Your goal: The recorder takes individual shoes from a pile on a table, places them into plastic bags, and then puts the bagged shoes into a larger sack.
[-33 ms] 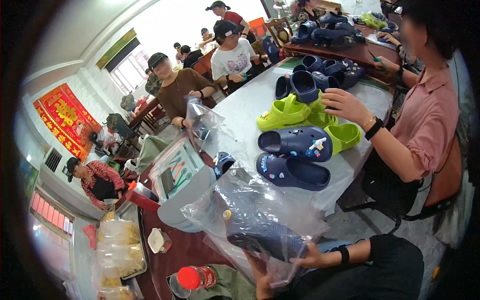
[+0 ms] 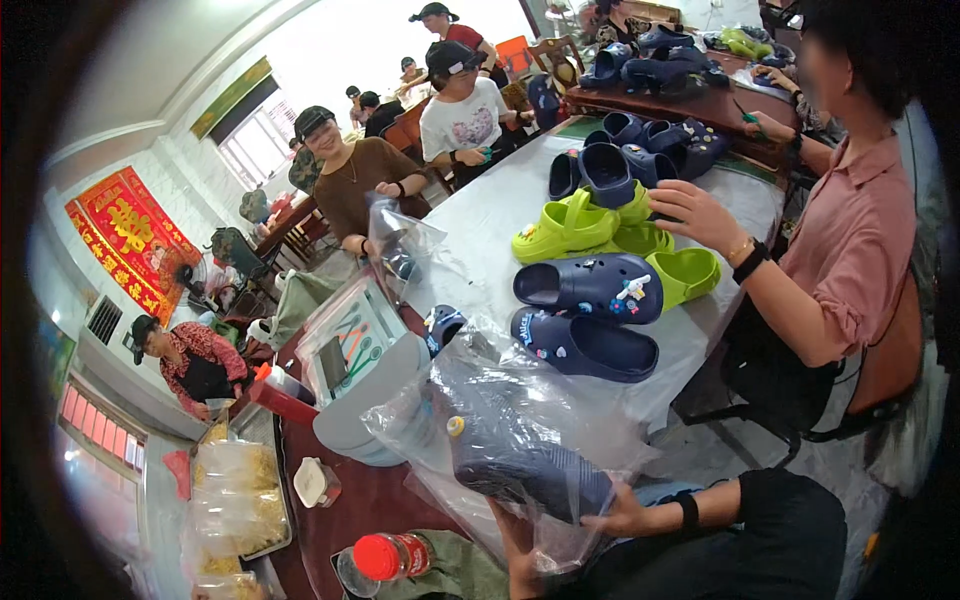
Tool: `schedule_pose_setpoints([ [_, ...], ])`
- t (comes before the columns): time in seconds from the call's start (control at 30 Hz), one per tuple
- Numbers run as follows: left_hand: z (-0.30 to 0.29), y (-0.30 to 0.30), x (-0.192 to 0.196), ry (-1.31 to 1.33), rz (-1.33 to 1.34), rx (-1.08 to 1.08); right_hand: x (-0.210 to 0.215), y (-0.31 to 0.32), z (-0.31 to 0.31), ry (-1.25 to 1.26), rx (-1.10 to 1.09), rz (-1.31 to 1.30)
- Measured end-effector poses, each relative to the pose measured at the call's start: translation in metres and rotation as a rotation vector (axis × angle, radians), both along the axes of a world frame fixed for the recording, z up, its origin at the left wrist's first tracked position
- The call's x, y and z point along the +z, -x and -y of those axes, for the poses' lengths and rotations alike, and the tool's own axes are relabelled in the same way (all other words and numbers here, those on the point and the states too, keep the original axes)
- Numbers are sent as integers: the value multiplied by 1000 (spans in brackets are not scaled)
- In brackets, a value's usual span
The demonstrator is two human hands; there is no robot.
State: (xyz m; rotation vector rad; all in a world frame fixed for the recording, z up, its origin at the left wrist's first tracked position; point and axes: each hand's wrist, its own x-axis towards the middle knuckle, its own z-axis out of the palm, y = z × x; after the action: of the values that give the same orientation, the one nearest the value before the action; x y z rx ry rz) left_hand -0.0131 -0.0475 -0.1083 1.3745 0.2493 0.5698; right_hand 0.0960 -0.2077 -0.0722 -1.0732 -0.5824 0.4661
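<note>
A navy foam clog [image 2: 525,450] lies tilted inside a clear plastic bag [image 2: 410,415], with its ridged sole partly turned toward me and a small yellow charm at its edge. My right hand [image 2: 622,512] is closed at the near end of the clog, fingers curled on it and the bag's edge. My left hand [image 2: 515,540] is under the near side of the bag and seems to grip the film; its fingertips are hidden behind the plastic and the clog. Just beyond, a navy clog with charms [image 2: 585,343] rests on the white-covered table [image 2: 480,235].
Lime-green clogs [image 2: 570,225] and more navy clogs [image 2: 610,172] stand farther back. A co-worker's hand [image 2: 700,212] hovers beside them. To my left are a grey bin [image 2: 365,405], a red-lidded jar [image 2: 385,556] and a tray with bagged yellow goods [image 2: 240,490]. Another co-worker holds a bagged clog [image 2: 400,250].
</note>
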Motion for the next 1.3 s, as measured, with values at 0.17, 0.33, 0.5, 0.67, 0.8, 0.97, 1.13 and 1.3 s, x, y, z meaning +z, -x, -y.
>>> schedule_pose_setpoints([
  [0.17, 7, 4, 12, 475, 275, -43, -41, -7, 15, 188, 105, 53],
  [0.33, -7, -10, 9, 722, -225, 410, -18, -2, 14, 270, 354, 5],
  [0.5, -5, -11, 9, 691, -122, 377, -8, 5, -5, 121, 394, 179],
  [0.67, -2, -13, 12, 662, -41, 307, -2, 9, -15, 292, 234, 488],
  [0.8, 4, -15, 17, 629, 11, 222, 17, 4, -17, 445, 445, 130],
  [0.97, 16, -16, 26, 588, 64, 120, 0, -7, -20, 583, 207, 660],
  [1.13, 24, -12, 37, 623, 29, 178, 5, -23, -17, 636, 443, 657],
  [1.3, 26, -25, 58, 705, -56, 255, -38, -29, -25, 308, 451, 838],
])
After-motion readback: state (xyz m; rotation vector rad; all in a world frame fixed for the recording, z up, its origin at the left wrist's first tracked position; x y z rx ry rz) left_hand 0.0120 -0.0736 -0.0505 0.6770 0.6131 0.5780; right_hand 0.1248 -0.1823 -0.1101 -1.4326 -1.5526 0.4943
